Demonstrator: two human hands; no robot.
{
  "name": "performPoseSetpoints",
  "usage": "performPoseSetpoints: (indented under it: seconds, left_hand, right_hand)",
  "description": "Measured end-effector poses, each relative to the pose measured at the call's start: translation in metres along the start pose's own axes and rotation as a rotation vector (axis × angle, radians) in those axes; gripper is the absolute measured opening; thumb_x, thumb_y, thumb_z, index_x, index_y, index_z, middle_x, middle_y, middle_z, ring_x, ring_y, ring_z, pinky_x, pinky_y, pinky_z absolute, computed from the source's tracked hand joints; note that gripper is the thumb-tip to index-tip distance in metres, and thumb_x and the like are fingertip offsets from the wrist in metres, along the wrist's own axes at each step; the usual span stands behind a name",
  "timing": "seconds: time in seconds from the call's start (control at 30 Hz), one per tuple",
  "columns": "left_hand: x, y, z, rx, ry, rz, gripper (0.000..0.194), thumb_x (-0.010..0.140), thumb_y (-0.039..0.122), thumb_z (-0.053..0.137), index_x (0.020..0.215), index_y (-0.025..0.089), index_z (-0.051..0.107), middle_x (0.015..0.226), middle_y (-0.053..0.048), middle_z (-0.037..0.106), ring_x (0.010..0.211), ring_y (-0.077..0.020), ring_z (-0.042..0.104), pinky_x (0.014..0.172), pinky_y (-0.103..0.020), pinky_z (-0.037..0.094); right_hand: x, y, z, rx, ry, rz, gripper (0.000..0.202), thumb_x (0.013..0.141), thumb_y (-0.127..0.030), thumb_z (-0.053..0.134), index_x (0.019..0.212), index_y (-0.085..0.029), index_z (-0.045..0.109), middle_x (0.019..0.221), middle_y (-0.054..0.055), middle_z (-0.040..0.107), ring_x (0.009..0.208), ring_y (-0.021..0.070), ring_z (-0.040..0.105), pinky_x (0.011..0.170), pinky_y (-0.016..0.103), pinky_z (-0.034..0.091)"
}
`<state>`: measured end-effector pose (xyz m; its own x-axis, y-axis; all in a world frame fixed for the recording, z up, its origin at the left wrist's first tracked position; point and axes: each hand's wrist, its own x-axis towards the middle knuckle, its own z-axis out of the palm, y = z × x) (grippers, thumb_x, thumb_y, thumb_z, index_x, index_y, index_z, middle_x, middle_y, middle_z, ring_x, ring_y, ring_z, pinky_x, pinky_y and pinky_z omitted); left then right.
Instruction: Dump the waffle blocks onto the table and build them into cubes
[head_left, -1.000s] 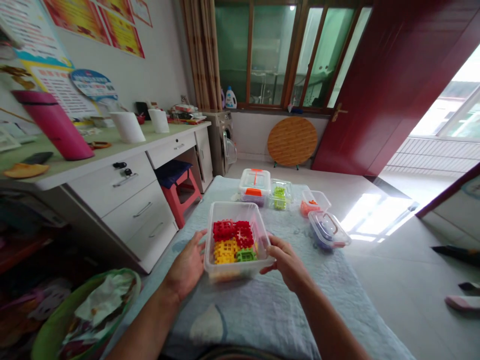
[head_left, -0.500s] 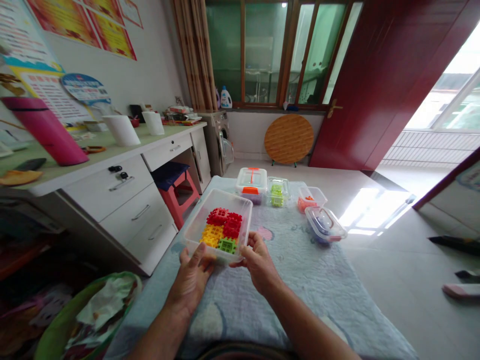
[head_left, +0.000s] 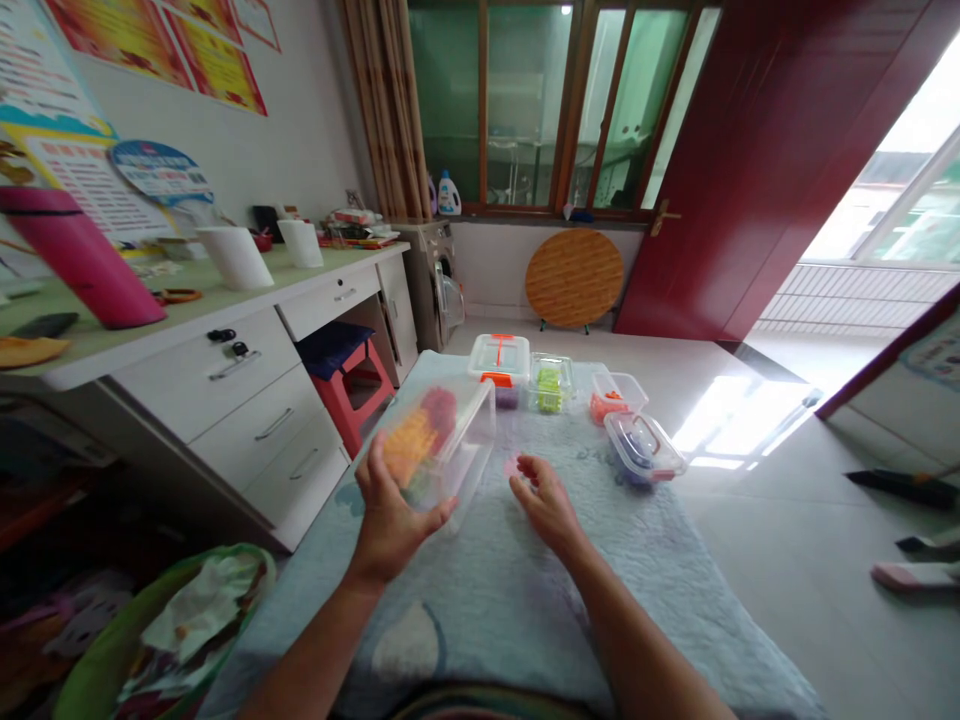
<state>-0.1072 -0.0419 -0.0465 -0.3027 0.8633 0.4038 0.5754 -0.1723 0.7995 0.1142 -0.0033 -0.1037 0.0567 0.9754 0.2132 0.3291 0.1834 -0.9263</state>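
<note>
A clear plastic box (head_left: 472,440) is tilted on its side above the cloth-covered table (head_left: 480,620), blurred by motion. Red and yellow plastic pieces (head_left: 412,435) show through its left side. My left hand (head_left: 394,520) grips the box from the left and near side, thumb against the near edge. To the right of the box, my right hand (head_left: 546,500) is off it, fingers slightly curled and apart, holding nothing.
Toward the table's far edge stand a box with orange latches (head_left: 500,362), a clear box with green pieces (head_left: 550,385), an open box with orange pieces (head_left: 616,397) and a lidded box (head_left: 645,448). A green bin (head_left: 90,640) is at lower left.
The box has tipped over onto its side toward the left, and the pieces have shifted with it. My right hand has let go of the box and moved right.
</note>
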Motion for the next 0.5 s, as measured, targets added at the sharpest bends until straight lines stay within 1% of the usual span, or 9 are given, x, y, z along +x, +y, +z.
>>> performPoseSetpoints:
  seconds: [0.07, 0.13, 0.23, 0.33, 0.4, 0.5]
  left_hand:
    - [-0.004, 0.002, 0.002, 0.073, -0.036, 0.086, 0.122, 0.054, 0.043, 0.083, 0.15, 0.019, 0.012, 0.142, -0.018, 0.022, 0.138, -0.0412, 0.027, 0.109, -0.062, 0.032]
    - [-0.007, 0.006, 0.005, 0.117, -0.042, 0.165, 0.12, 0.057, 0.042, 0.082, 0.15, 0.021, 0.01, 0.145, -0.018, 0.019, 0.139, -0.0409, 0.024, 0.11, -0.061, 0.031]
    - [-0.012, 0.013, 0.008, 0.171, -0.049, 0.252, 0.119, 0.058, 0.038, 0.081, 0.151, 0.023, 0.007, 0.146, -0.017, 0.018, 0.14, -0.04, 0.023, 0.11, -0.061, 0.031]
    - [-0.017, 0.019, 0.011, 0.227, -0.055, 0.327, 0.117, 0.058, 0.033, 0.081, 0.15, 0.022, 0.009, 0.146, -0.018, 0.019, 0.139, -0.0405, 0.023, 0.109, -0.061, 0.032]
    - [-0.02, 0.024, 0.014, 0.256, -0.053, 0.392, 0.114, 0.06, 0.031, 0.08, 0.15, 0.022, 0.012, 0.145, -0.019, 0.021, 0.138, -0.041, 0.024, 0.108, -0.062, 0.033]
    - [-0.023, 0.028, 0.016, 0.283, -0.052, 0.495, 0.108, 0.061, 0.027, 0.079, 0.149, 0.023, 0.016, 0.146, -0.019, 0.022, 0.137, -0.041, 0.026, 0.107, -0.062, 0.034]
  right_hand:
    - [0.001, 0.009, -0.005, -0.091, 0.064, -0.039, 0.036, 0.079, -0.038, 0.059, 0.109, -0.019, 0.061, 0.109, 0.01, 0.066, 0.106, 0.0251, 0.06, 0.099, 0.045, 0.044]
    - [0.0, 0.014, -0.006, -0.116, 0.081, -0.042, 0.043, 0.079, -0.041, 0.059, 0.117, -0.019, 0.058, 0.115, 0.011, 0.066, 0.112, 0.0266, 0.058, 0.102, 0.047, 0.042]
    - [-0.001, 0.017, -0.004, -0.074, 0.074, -0.023, 0.056, 0.081, -0.045, 0.058, 0.13, -0.018, 0.05, 0.124, 0.013, 0.063, 0.118, 0.0275, 0.057, 0.105, 0.048, 0.041]
    - [-0.001, 0.017, -0.003, -0.027, 0.063, 0.018, 0.066, 0.083, -0.047, 0.055, 0.14, -0.015, 0.041, 0.133, 0.016, 0.057, 0.121, 0.0282, 0.055, 0.105, 0.047, 0.042]
    - [0.0, 0.017, -0.003, -0.021, 0.071, 0.033, 0.07, 0.083, -0.048, 0.054, 0.142, -0.014, 0.038, 0.136, 0.017, 0.054, 0.124, 0.0289, 0.054, 0.105, 0.047, 0.042]
    - [0.0, 0.017, -0.003, -0.064, 0.134, -0.044, 0.064, 0.082, -0.047, 0.056, 0.137, -0.017, 0.044, 0.134, 0.015, 0.056, 0.125, 0.0302, 0.052, 0.105, 0.049, 0.042]
